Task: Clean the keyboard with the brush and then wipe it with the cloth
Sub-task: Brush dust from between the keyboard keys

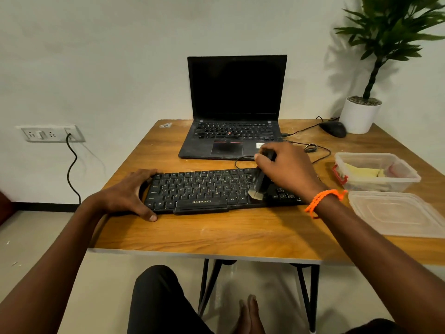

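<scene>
A black keyboard (202, 191) lies across the wooden table (216, 235), near its front edge. My left hand (130, 194) grips the keyboard's left end, thumb at the front edge and fingers over the back. My right hand (286, 169) holds a black brush (258, 186) by its handle. The brush's pale bristles rest on the keys at the right part of the keyboard. A yellow cloth (361, 172) lies folded inside a clear plastic box (409, 182) at the right.
An open black laptop (234, 116) stands behind the keyboard, its cables trailing right. The box's clear lid (395, 213) lies at the right front. A black mouse (333, 128) and a white plant pot (360, 115) stand at the back right corner.
</scene>
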